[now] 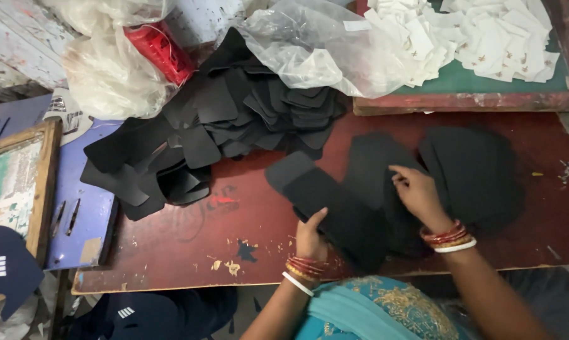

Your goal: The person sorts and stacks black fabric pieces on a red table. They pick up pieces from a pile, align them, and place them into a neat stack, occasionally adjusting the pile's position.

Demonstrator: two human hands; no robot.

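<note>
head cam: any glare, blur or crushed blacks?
Head view: glare on the clear plastic bags; white tag pile nearly blown out. Black pieces under the left hand and right hand merge, edges lost. Overall slightly soft.

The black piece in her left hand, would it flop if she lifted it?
Probably only a little: the black piece lies flat and straight-edged in the left hand, like thin foam or felt. It looks light, and its matte surface seems unlikely to slip.

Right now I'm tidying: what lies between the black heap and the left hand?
Head view: bare red tabletop between black heap and left hand.
</note>
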